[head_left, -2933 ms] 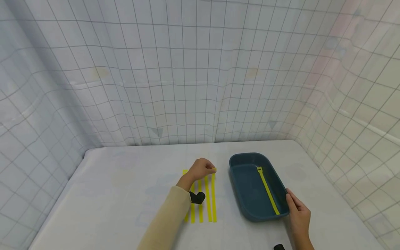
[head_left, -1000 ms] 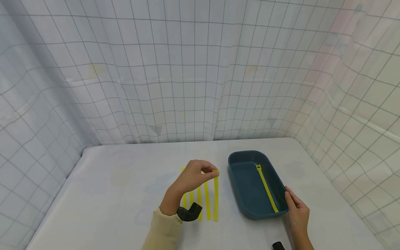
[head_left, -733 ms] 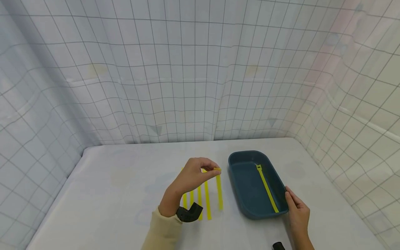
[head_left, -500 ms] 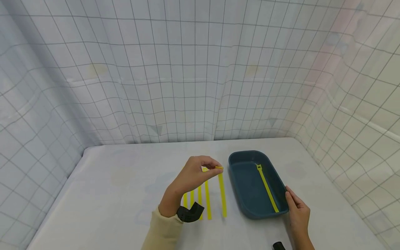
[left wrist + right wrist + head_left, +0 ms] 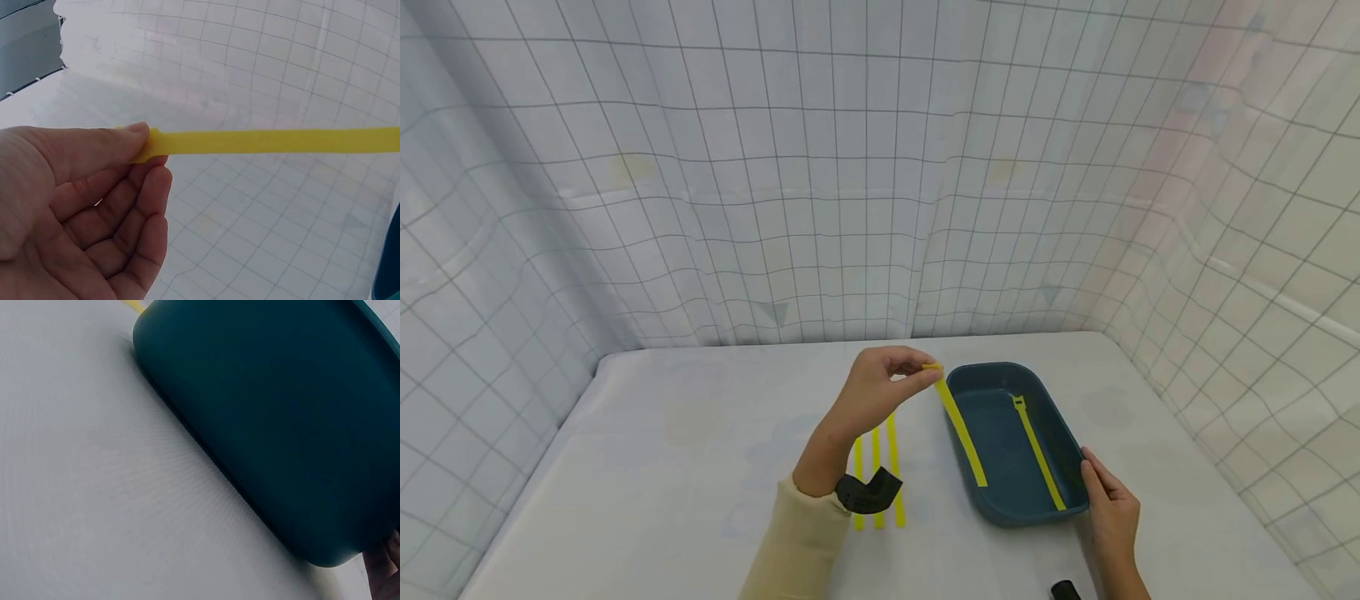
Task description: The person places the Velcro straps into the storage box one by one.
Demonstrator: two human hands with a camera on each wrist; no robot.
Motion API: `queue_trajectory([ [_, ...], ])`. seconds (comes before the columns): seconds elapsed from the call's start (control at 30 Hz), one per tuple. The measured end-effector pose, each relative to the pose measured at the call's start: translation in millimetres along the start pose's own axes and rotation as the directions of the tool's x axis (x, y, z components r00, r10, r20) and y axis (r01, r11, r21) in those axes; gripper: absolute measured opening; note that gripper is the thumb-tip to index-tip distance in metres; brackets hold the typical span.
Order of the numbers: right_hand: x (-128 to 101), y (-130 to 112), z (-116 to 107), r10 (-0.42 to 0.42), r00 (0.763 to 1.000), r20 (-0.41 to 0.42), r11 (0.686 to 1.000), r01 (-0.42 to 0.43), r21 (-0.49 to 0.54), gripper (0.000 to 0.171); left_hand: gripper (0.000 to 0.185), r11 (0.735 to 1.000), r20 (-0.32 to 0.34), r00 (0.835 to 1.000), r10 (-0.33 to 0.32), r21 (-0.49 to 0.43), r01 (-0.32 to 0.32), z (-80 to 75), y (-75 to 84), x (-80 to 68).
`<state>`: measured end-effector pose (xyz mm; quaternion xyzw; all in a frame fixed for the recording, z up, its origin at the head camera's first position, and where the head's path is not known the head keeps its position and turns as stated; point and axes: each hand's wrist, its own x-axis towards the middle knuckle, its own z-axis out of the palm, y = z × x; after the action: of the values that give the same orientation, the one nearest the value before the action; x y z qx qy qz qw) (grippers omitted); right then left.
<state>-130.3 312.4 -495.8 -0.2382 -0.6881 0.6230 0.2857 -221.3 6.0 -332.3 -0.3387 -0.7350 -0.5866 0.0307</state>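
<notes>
Soft, even light is filling the head view, diffusing through the pale gridded curtain [image 5: 880, 167] and leaving only faint shadows on the white table [image 5: 662, 467]. The grid lines are bowing toward the edges from wide-angle distortion. In the left wrist view the yellow strap [image 5: 269, 140] is showing sharp while the background is washing out. The right wrist view is looking soft, with the dark tray [image 5: 281, 412] filling it.
</notes>
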Motion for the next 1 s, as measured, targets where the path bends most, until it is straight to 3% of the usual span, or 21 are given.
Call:
queue_trajectory([
  [0.17, 0, 1, -1, 0.001, 1.000, 0.009, 1.000, -0.001, 0.003, 0.039, 0.017, 0.998, -0.027, 0.999, -0.040, -0.040, 0.039, 9.3, 3.0, 3.9],
  [0.4, 1, 0, -1, -0.008, 1.000, 0.019, 1.000, 0.008, 0.001, 0.043, 0.016, 0.993, -0.070, 0.994, -0.084, -0.092, 0.077, 24.3, 21.0, 3.2],
  [0.67, 0, 1, -1, -0.017, 1.000, 0.013, 1.000, 0.017, 0.005, 0.043, 0.018, 0.982, -0.086, 0.988, -0.130, -0.147, 0.116, 62.1, -28.3, 8.6],
  [0.93, 1, 2, 0, 0.011, 1.000, 0.021, 1.000, -0.010, -0.009, 0.044, 0.019, 0.983, -0.072, 0.982, -0.176, -0.061, 0.172, 91.1, -36.2, 11.9],
  [1.0, 1, 1, 0, 0.004, 1.000, 0.022, 1.000, -0.004, -0.006, 0.045, 0.018, 0.983, -0.072, 0.981, -0.181, -0.038, 0.179, 99.9, -44.9, 14.1],
])
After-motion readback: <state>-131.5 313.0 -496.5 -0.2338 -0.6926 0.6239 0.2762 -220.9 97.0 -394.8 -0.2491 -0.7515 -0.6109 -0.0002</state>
